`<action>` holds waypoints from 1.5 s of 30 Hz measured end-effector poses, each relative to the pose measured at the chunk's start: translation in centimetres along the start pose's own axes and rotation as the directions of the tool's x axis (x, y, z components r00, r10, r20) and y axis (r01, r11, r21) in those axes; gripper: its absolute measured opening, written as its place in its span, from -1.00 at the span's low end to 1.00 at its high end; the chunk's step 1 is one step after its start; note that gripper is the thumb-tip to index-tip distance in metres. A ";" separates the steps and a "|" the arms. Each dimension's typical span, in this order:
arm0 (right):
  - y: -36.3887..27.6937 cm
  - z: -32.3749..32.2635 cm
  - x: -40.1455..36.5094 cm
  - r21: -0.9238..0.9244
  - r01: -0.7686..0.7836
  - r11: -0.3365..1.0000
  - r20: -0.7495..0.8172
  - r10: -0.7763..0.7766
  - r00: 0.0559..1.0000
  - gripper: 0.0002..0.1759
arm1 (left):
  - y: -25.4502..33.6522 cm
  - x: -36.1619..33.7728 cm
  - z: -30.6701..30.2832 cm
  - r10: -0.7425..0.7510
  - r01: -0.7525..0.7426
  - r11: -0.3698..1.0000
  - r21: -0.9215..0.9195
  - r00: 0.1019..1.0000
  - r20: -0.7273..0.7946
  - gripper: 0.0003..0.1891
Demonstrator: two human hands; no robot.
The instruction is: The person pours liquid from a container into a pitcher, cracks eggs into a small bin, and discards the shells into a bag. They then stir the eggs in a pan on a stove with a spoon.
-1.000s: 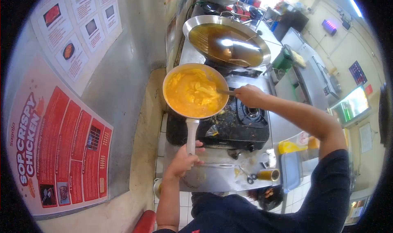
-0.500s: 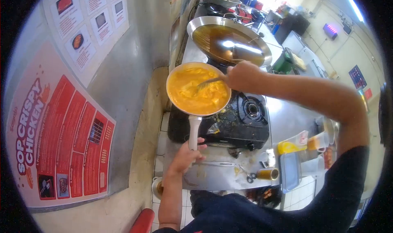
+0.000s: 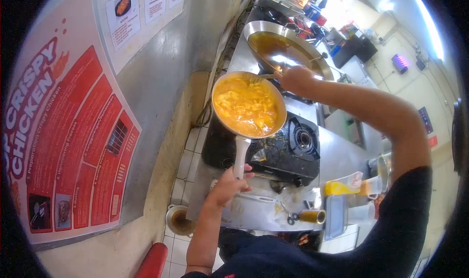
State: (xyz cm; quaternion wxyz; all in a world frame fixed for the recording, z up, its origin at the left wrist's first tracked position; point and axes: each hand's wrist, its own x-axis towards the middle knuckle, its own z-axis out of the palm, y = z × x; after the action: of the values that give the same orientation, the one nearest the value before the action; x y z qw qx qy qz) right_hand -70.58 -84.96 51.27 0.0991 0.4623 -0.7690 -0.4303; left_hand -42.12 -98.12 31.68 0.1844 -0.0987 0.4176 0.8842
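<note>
A light-rimmed pan [image 3: 282,116] sits over the left burner of the black gas stove [image 3: 288,163], holding yellow-orange egg in soft curds [image 3: 246,107]. My left hand [image 3: 229,186] is wrapped round the pan's white handle [image 3: 240,158], below the pan. At the pan's upper right edge, my right hand [image 3: 297,81] grips a fork [image 3: 261,76], whose tines rest in the egg near the far rim.
Behind the stove is a large wok of dark oil [image 3: 278,48]. Scissors [image 3: 291,218], a brown roll [image 3: 312,216], a grey tray [image 3: 335,217] and a yellow-filled bag [image 3: 342,186] lie at the right. A wall [image 3: 166,48] with posters flanks the left.
The fork has moved from the middle of the pan to its far upper rim, and the egg looks more curdled. The whole view has shifted, with more floor showing at the left.
</note>
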 end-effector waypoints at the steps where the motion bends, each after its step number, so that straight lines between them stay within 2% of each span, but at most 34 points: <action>1: -0.2 0.0 -0.1 -0.021 -0.010 1.000 0.018 0.010 1.000 -0.68 | -0.3 0.1 0.0 0.026 -0.026 1.000 -0.017 1.000 -0.005 -0.36; 2: -0.5 -0.1 -0.2 -0.011 -0.008 1.000 0.027 0.008 1.000 -0.68 | -0.5 0.1 -0.1 0.013 -0.013 1.000 -0.018 1.000 -0.005 -0.36; 4: -1.1 -0.5 -0.4 -0.045 -0.021 0.999 0.185 0.029 0.982 -0.75 | -0.6 0.3 0.0 0.023 -0.024 0.999 -0.041 1.000 -0.016 -0.36; 5: -1.3 -0.7 -0.5 -0.036 -0.024 0.999 0.190 0.031 0.981 -0.75 | -0.6 0.2 0.1 0.012 -0.013 0.999 -0.036 1.000 -0.015 -0.36; 7: -1.6 -1.3 -0.6 0.129 -0.043 0.991 0.263 0.007 0.965 -0.82 | -0.5 0.1 0.3 0.042 -0.044 0.995 -0.087 0.999 -0.023 -0.36; 8: -2.1 -2.6 -0.9 0.116 -0.065 0.991 0.318 0.025 0.948 -0.83 | -0.5 0.2 0.3 0.037 -0.039 0.996 -0.080 0.999 -0.022 -0.36; 12: -2.3 -4.5 -0.3 0.170 -0.077 0.982 0.375 0.008 0.927 -0.80 | -0.6 0.4 0.1 0.042 -0.044 0.996 -0.079 0.999 -0.024 -0.33; 14: -1.2 -5.1 0.3 0.181 0.036 0.983 0.462 -0.117 0.879 -0.74 | -0.8 0.5 -0.1 0.040 -0.042 0.997 -0.068 0.999 -0.022 -0.32; 15: -0.5 -4.8 0.8 0.187 0.029 0.982 0.462 -0.114 0.880 -0.74 | -0.9 0.6 -0.2 0.044 -0.045 0.996 -0.074 0.999 -0.020 -0.31; 18: 1.9 -4.2 2.4 0.329 -0.058 0.942 0.730 -0.215 0.648 -0.67 | -0.6 0.6 -0.1 0.043 -0.044 0.997 -0.070 0.999 -0.018 -0.30; 19: 2.2 -3.9 2.3 0.332 -0.062 0.941 0.730 -0.215 0.649 -0.67 | -0.5 0.5 -0.1 0.040 -0.041 0.997 -0.070 0.999 -0.021 -0.30; 21: 2.9 -2.2 2.0 0.375 -0.370 0.850 0.831 -0.131 0.541 -0.70 | -0.3 0.6 -0.3 0.042 -0.043 0.999 -0.029 0.999 -0.016 -0.30; 22: 3.0 -1.2 1.5 0.373 -0.367 0.852 0.830 -0.130 0.542 -0.70 | -0.3 0.6 -0.3 0.044 -0.044 0.999 0.007 0.999 -0.011 -0.29; 24: 3.4 0.6 0.6 0.497 -0.605 0.622 0.862 -0.279 0.423 -0.76 | -0.2 0.6 -0.4 0.040 -0.040 0.999 0.022 0.999 -0.004 -0.30; 25: 3.5 0.9 0.3 0.497 -0.602 0.625 0.862 -0.275 0.426 -0.76 | 0.0 0.5 -0.4 0.032 -0.032 0.999 0.040 0.999 0.003 -0.30; 27: 2.2 0.3 -1.2 0.571 -0.733 0.371 0.798 -0.461 0.388 -0.81 | 0.0 0.8 -0.8 0.030 -0.031 0.996 0.087 0.999 0.013 -0.31; 28: 1.7 -0.1 -1.7 0.561 -0.774 0.294 0.779 -0.504 0.374 -0.84 | -0.1 0.9 -0.9 0.018 -0.021 0.991 0.135 1.000 0.024 -0.32; 29: 1.3 0.7 -1.7 0.563 -0.772 0.296 0.779 -0.503 0.375 -0.84 | 0.1 0.8 -0.8 0.021 -0.024 0.991 0.133 1.000 0.023 -0.32; 31: 0.1 3.1 -1.6 0.482 -0.875 0.045 0.714 -0.598 0.362 -0.82 | 0.6 0.6 -0.5 -0.003 0.001 0.987 0.162 1.000 0.014 -0.34; 33: -1.1 1.5 -2.0 0.502 -0.865 0.014 0.694 -0.603 0.393 -0.81 | 0.4 0.7 -0.6 -0.007 0.006 0.986 0.164 1.000 0.010 -0.34; 35: -2.2 1.7 -1.8 0.489 -0.854 -0.177 0.652 -0.576 0.492 -0.77 | 0.4 0.7 -0.6 -0.015 0.013 0.986 0.167 1.000 0.009 -0.34; 36: -3.2 1.8 -1.2 0.482 -0.837 -0.258 0.681 -0.491 0.544 -0.80 | 0.4 0.7 -0.6 -0.013 0.012 0.986 0.164 1.000 0.007 -0.34; 37: -3.7 2.0 -1.0 0.479 -0.837 -0.263 0.680 -0.491 0.544 -0.80 | 0.4 0.6 -0.5 -0.012 0.011 0.987 0.161 1.000 0.005 -0.35; 38: -4.2 1.2 -1.0 0.678 -0.730 -0.087 0.673 -0.325 0.664 -0.76 | 0.3 0.6 -0.5 -0.015 0.013 0.986 0.165 1.000 0.007 -0.35; 39: -4.5 0.6 -0.9 0.799 -0.587 0.129 0.601 -0.172 0.780 -0.70 | 0.1 0.7 -0.6 -0.010 0.009 0.989 0.145 1.000 0.009 -0.35; 40: -4.2 0.8 -0.6 0.835 -0.509 0.212 0.542 -0.149 0.827 -0.69 | 0.1 0.7 -0.6 -0.005 0.003 0.992 0.126 1.000 0.011 -0.35; 41: -4.0 2.1 0.3 0.835 -0.509 0.209 0.542 -0.147 0.828 -0.69 | 0.2 0.6 -0.6 -0.005 0.004 0.992 0.129 1.000 0.012 -0.35; 42: -4.2 4.4 1.5 0.805 -0.309 0.506 0.357 0.002 0.934 -0.69 | 0.3 0.4 -0.4 -0.002 0.002 0.993 0.121 1.000 0.000 -0.35; 43: -4.2 5.5 2.1 0.628 -0.129 0.767 0.114 0.073 0.991 -0.69 | 0.3 0.3 -0.3 0.003 -0.002 0.994 0.112 1.000 -0.012 -0.35; 45: -2.9 2.0 1.1 0.561 -0.124 0.819 0.104 0.079 0.991 -0.65 | 0.4 0.4 -0.2 0.009 -0.008 0.994 0.110 1.000 -0.016 -0.35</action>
State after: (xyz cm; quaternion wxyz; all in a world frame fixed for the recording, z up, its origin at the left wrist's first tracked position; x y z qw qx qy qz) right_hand -70.47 -85.26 47.63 -0.0489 0.4124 -0.8887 -0.1943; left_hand -42.60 -98.39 31.71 0.1824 -0.0938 0.4673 0.8600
